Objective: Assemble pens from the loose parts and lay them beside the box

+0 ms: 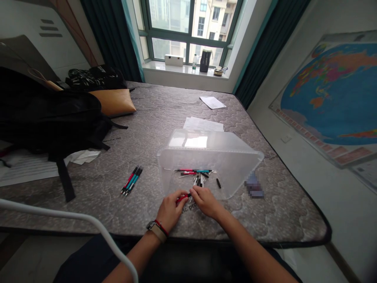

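My left hand [171,210] is closed round the red barrel of a pen [182,198] at the front of a clear plastic bin. My right hand [205,201] pinches the dark end of the same pen. The bin [235,169] lies tipped on its side with its opening facing me. Just beyond my hands, inside it, lie several loose pen parts [198,181], red and blue barrels [203,171] and a black cap [218,183]. To the left, several red, blue and black pens [131,181] lie side by side on the mattress.
A grey patterned mattress [147,129] forms the work surface. Papers [203,124] lie behind the bin, and a black backpack [53,114] with an orange pouch [114,102] sits at left. A white tube [73,217] curves across the lower left. A blurred item [254,185] lies right of the bin.
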A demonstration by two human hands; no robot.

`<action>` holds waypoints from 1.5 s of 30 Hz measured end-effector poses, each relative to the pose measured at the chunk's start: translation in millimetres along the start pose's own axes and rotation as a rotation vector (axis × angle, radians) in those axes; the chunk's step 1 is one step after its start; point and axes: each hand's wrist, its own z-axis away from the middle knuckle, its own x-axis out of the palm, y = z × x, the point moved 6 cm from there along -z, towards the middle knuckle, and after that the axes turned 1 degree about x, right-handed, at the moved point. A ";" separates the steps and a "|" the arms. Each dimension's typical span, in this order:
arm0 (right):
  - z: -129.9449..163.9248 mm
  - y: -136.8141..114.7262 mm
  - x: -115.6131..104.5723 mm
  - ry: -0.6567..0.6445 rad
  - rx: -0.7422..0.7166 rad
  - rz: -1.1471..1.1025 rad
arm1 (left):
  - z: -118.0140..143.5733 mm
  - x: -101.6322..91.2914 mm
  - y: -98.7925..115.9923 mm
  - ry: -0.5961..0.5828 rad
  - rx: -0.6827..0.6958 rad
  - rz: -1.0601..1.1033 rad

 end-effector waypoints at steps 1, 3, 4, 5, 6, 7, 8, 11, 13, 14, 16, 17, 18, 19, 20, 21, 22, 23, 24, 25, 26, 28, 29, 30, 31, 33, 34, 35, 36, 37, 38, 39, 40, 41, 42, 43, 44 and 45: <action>0.0 2.1 0.3 -0.010 0.013 0.009 | 0.3 0.3 1.7 -0.003 0.016 -0.013; 0.8 5.7 -1.8 -0.019 0.034 -0.001 | 0.4 0.6 3.1 -0.003 0.022 -0.030; 1.6 6.3 -4.1 -0.015 0.035 -0.019 | 0.3 0.7 3.0 -0.002 0.017 -0.032; 2.7 5.7 -6.7 -0.008 0.025 -0.042 | 0.3 0.8 2.8 -0.003 0.012 -0.033; 4.0 4.2 -8.9 -0.004 0.006 -0.067 | 0.3 1.2 2.7 -0.008 0.007 -0.031; 5.4 2.2 -10.3 -0.004 -0.017 -0.089 | 0.4 1.6 2.8 -0.013 0.006 -0.029; 6.8 0.2 -10.8 -0.009 -0.038 -0.101 | 0.7 2.3 3.3 -0.021 0.008 -0.025; 10.1 -1.2 -9.2 -0.018 -0.055 -0.051 | 2.7 5.5 6.1 -0.049 0.035 -0.015; 12.1 1.2 -8.0 -0.018 -0.036 0.006 | 4.0 8.3 8.5 -0.062 0.072 -0.015; 13.4 2.6 -7.8 -0.023 -0.024 0.022 | 4.3 9.9 9.3 -0.066 0.092 -0.017; 16.8 4.3 -9.5 -0.025 -0.008 0.026 | 3.3 12.5 9.0 -0.062 0.112 -0.022; 18.9 4.5 -11.3 -0.016 -0.005 0.020 | 2.1 13.7 8.0 -0.057 0.110 -0.024; 21.2 4.3 -13.4 -0.002 -0.006 0.010 | 0.5 14.7 6.7 -0.053 0.101 -0.025; 23.7 3.9 -15.4 0.015 -0.009 -0.006 | -1.3 15.7 5.5 -0.050 0.089 -0.025; 26.3 3.5 -16.9 0.030 -0.014 -0.026 | -2.9 16.6 5.1 -0.050 0.080 -0.025; 29.0 3.3 -17.8 0.045 -0.018 -0.045 | -4.0 17.2 5.7 -0.053 0.078 -0.026; 32.0 3.3 -17.8 0.055 -0.019 -0.061 | -4.4 17.5 7.4 -0.058 0.084 -0.028; 35.2 3.6 -17.5 0.067 -0.017 -0.068 | -3.8 17.5 9.9 -0.064 0.096 -0.033; 38.9 4.3 -17.3 0.089 -0.009 -0.068 | -2.1 17.0 12.7 -0.070 0.108 -0.042; 42.9 5.2 -17.0 0.114 0.004 -0.065 | 0.5 16.4 15.4 -0.079 0.119 -0.054; 47.3 6.1 -16.5 0.139 0.018 -0.065 | 3.9 15.9 17.5 -0.092 0.126 -0.069; 56.0 7.1 -13.7 0.164 0.037 -0.076 | 11.9 15.1 19.7 -0.118 0.141 -0.095; 59.9 7.0 -11.0 0.157 0.038 -0.078 | 15.6 15.0 20.0 -0.129 0.153 -0.104; 63.1 6.8 -7.8 0.140 0.035 -0.074 | 18.7 15.1 19.8 -0.135 0.167 -0.112; 65.6 6.8 -4.6 0.122 0.034 -0.067 | 20.9 15.6 19.1 -0.140 0.183 -0.119; 68.6 8.8 1.5 0.094 0.050 -0.060 | 22.6 17.8 16.6 -0.149 0.210 -0.140; 69.1 10.6 4.2 0.089 0.064 -0.062 | 22.4 19.2 15.4 -0.154 0.224 -0.160; 69.3 12.4 6.4 0.093 0.077 -0.067 | 21.8 20.8 14.7 -0.155 0.244 -0.191; 69.4 14.0 8.4 0.103 0.085 -0.075 | 21.2 22.4 14.7 -0.153 0.270 -0.234; 69.5 15.2 10.1 0.120 0.087 -0.082 | 20.8 23.9 15.2 -0.144 0.298 -0.285; 70.1 16.0 11.5 0.142 0.084 -0.089 | 20.8 25.5 16.0 -0.133 0.326 -0.338; 71.1 16.6 12.9 0.165 0.080 -0.094 | 21.3 27.1 17.1 -0.124 0.350 -0.390; 72.7 17.3 14.5 0.184 0.077 -0.096 | 22.1 28.8 18.0 -0.116 0.369 -0.435; 74.8 18.3 16.5 0.196 0.077 -0.091 | 23.2 30.4 18.8 -0.111 0.385 -0.473; 77.2 19.5 18.7 0.202 0.080 -0.079 | 24.5 31.8 19.7 -0.107 0.400 -0.500; 79.8 21.1 21.0 0.207 0.085 -0.064 | 25.8 32.9 20.7 -0.105 0.416 -0.520; 82.4 23.2 23.3 0.213 0.092 -0.051 | 27.2 33.5 21.9 -0.101 0.434 -0.533; 84.9 25.6 25.4 0.221 0.101 -0.043 | 28.4 33.6 23.3 -0.095 0.452 -0.540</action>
